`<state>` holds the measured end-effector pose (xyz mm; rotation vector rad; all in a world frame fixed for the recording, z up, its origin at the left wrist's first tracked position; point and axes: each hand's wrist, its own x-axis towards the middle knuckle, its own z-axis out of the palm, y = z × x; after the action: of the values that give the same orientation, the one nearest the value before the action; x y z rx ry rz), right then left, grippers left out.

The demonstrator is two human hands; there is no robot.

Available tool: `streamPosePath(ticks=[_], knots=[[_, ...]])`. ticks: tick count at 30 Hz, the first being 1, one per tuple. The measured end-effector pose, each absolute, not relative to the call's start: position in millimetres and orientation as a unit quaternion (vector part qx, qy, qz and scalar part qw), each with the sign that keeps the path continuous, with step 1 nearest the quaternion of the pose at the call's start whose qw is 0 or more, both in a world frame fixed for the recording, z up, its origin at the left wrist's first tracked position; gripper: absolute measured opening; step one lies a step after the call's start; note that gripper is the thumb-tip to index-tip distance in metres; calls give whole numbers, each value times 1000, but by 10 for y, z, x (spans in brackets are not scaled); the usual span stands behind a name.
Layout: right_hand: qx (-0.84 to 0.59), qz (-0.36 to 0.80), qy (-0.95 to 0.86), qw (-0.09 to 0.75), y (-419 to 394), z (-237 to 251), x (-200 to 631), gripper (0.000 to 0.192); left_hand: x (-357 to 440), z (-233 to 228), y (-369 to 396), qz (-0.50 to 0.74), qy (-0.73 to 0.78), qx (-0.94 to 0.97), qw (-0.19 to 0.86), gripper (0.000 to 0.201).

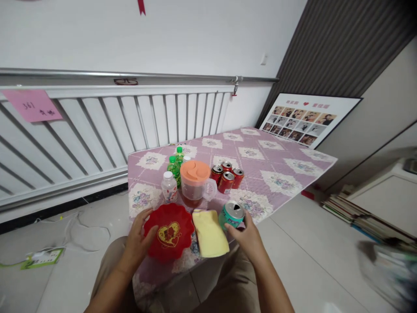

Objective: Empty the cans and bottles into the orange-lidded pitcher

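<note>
While the left hand [138, 241] rests with spread, open fingers against the left rim of a red scalloped plate [168, 232], the right hand [248, 237] is wrapped around the lower side of a teal drink can [232, 214], gripping it. Both things sit at the near edge of a low table [276, 163] covered in a pink floral cloth, the plate toward the near left corner and the can to its right. Between them lies a folded yellow cloth [209, 232], touching the plate's right rim and just beside the can. Behind these, toward the middle of the table's left half, stands a clear pitcher [195, 182] with an orange lid; a small white-capped bottle [169, 187] is just to its left, and two green bottles [176, 167] stand behind that. Four red cans [227, 176] cluster to the pitcher's right. A white radiator [97, 130] runs along the wall beyond the table's far edge, and a framed photo board [306, 119] leans near the far right corner.
</note>
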<state>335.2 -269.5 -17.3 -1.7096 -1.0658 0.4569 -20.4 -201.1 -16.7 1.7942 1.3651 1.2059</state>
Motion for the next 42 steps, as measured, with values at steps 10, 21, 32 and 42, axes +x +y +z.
streamPosePath(ticks=[10,21,32,42], knots=[[-719,140,-418,538,-2030,-585,3529,67,-356,-622,-2045,463,643,505,343,44],[-697,125,-417,570,-1498,-837,3417,70,-371,-769,-1997,446,640,528,337,46],[-710,145,-406,557,-1741,-913,3573,57,-395,-809,-1981,431,650,542,313,43],[-731,151,-424,513,-1632,-835,3602,37,-372,-782,-1989,434,646,542,318,40]])
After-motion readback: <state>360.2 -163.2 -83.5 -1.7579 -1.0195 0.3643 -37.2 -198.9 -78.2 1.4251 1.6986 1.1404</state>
